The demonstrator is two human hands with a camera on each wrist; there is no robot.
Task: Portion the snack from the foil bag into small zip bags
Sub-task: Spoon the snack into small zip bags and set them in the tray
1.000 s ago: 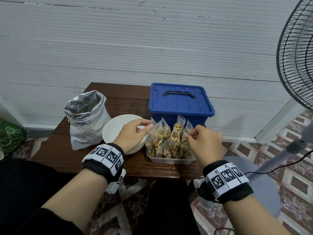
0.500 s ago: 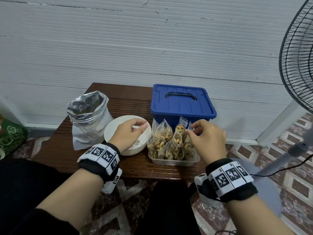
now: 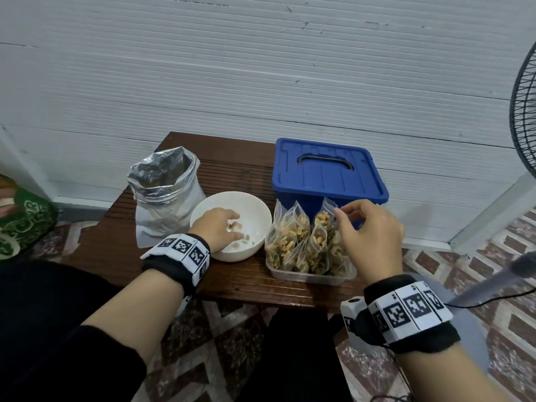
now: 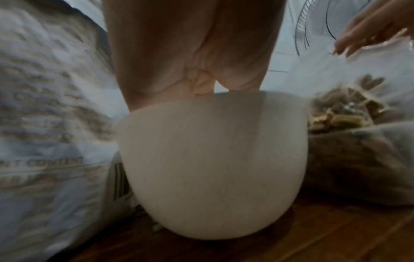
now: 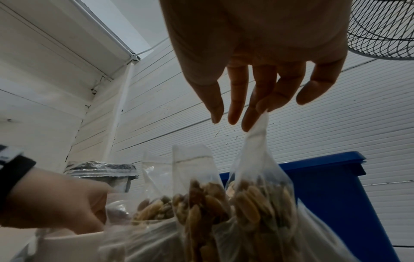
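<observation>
The open foil bag [image 3: 165,192] stands at the table's left. Beside it is a white bowl [image 3: 255,216] with a few snack pieces [image 3: 246,237] on its bottom. My left hand [image 3: 235,230] reaches into the bowl, its fingertips curled round some pieces; in the left wrist view the bowl [image 4: 212,159] hides the fingers. Several filled zip bags [image 3: 301,242] stand in a clear tray [image 3: 310,276]. My right hand [image 3: 340,211] hovers over them with relaxed fingers [image 5: 248,122] touching the top of one zip bag [image 5: 257,159].
A blue lidded box [image 3: 327,175] stands right behind the tray. A standing fan [image 3: 522,120] is at the right, its cable on the tiled floor. The small wooden table [image 3: 237,285] stands against a white wall.
My left hand has gone from the bowl's rim down into the bowl. My right hand has shifted right along the bag tops and its fingers have loosened.
</observation>
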